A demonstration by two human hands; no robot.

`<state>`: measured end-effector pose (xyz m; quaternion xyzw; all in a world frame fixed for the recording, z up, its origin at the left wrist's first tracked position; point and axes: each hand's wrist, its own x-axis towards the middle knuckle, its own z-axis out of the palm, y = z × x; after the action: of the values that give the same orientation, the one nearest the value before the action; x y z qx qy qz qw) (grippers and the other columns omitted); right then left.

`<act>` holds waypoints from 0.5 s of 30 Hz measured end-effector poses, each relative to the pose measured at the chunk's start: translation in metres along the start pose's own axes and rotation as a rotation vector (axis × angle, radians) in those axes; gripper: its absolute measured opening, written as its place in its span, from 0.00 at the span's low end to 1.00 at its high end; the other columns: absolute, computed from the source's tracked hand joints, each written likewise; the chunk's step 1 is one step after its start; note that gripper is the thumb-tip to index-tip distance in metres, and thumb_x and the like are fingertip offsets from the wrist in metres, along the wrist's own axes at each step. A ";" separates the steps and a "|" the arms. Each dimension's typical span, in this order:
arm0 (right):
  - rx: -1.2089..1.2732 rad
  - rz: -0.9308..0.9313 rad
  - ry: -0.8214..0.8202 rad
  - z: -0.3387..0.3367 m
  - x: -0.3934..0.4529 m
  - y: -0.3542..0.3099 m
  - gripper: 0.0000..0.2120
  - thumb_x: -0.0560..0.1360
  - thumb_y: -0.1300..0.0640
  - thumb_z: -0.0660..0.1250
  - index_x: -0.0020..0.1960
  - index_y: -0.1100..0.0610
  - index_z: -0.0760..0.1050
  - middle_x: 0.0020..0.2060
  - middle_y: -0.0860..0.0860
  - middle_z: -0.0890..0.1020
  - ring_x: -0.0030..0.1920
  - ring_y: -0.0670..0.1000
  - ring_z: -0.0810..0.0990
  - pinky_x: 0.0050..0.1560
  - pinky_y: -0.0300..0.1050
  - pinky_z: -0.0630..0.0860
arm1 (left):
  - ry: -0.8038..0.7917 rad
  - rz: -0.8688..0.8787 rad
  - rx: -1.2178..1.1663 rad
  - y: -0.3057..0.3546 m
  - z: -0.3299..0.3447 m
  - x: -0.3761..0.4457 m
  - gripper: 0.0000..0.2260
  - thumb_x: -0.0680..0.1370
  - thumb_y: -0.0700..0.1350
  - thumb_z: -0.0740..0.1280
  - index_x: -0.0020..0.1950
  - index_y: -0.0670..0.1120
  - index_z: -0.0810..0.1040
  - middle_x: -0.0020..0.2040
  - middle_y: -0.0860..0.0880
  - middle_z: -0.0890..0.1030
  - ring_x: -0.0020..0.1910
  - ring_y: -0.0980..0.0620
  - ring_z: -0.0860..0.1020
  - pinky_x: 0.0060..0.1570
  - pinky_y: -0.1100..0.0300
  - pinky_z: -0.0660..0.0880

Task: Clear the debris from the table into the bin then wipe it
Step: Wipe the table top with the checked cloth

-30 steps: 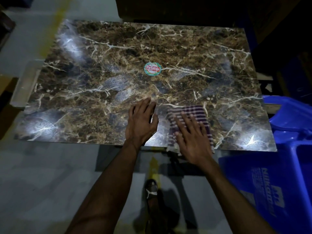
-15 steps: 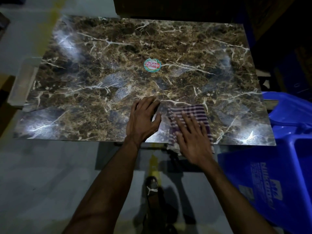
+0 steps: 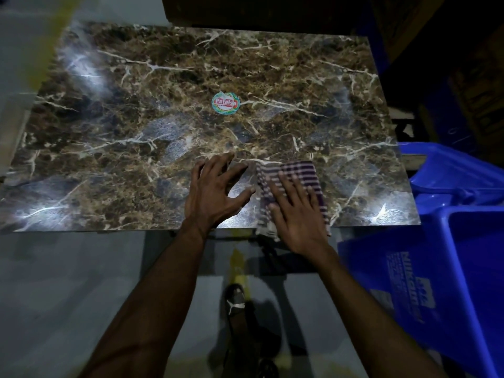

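The table (image 3: 152, 126) has a glossy brown marble-patterned top with pale veins, seen from above in dim light, with bright glare patches near its front corners. A round sticker (image 3: 225, 103) with red lettering sits near the middle of the top.

At the front edge, right of centre, lies a folded cloth (image 3: 297, 173) with purple and white stripes. Its near end hangs slightly over the table's edge. The right hand (image 3: 296, 214) lies flat on top of the cloth, fingers straight and spread a little, pressing it against the surface without curling round it.

The left hand (image 3: 215, 190) rests on the bare tabletop just beside the cloth, to its left. Its fingers are spread wide and mostly straight, holding nothing; the thumb reaches toward the cloth's left edge, and whether it touches is hard to tell.

A blue plastic bin (image 3: 441, 268) stands on the floor at the table's right front corner, close against it, with white print on its side. Its inside is too dark to make out.

Below the table edge, between the two forearms, a dark shoe (image 3: 236, 302) with a white logo shows on the grey floor (image 3: 68, 282).
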<state>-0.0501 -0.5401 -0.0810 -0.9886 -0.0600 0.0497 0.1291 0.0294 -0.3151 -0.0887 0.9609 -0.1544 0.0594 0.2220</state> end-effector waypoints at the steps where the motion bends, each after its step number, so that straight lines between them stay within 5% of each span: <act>1: 0.002 0.021 -0.006 -0.002 -0.008 0.010 0.27 0.86 0.42 0.45 0.84 0.42 0.44 0.84 0.46 0.46 0.84 0.50 0.42 0.82 0.57 0.45 | -0.003 -0.002 -0.004 0.000 0.000 0.000 0.27 0.76 0.70 0.67 0.73 0.62 0.75 0.78 0.54 0.70 0.77 0.50 0.65 0.76 0.43 0.57; 10: 0.032 0.226 0.031 -0.007 0.061 0.011 0.28 0.86 0.42 0.45 0.84 0.43 0.44 0.84 0.48 0.47 0.84 0.55 0.45 0.80 0.64 0.47 | 0.022 -0.006 0.000 0.000 0.002 0.002 0.26 0.75 0.69 0.69 0.71 0.62 0.77 0.77 0.56 0.71 0.75 0.51 0.67 0.76 0.47 0.56; 15: 0.010 0.024 0.012 -0.002 0.035 -0.014 0.27 0.87 0.44 0.47 0.85 0.45 0.47 0.84 0.49 0.48 0.84 0.54 0.46 0.81 0.59 0.46 | 0.038 0.010 0.034 0.001 0.003 0.003 0.26 0.75 0.67 0.70 0.71 0.62 0.76 0.76 0.55 0.72 0.73 0.49 0.69 0.74 0.46 0.60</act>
<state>-0.0168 -0.5226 -0.0780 -0.9888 -0.0470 0.0455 0.1339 0.0317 -0.3176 -0.0902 0.9624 -0.1539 0.0813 0.2084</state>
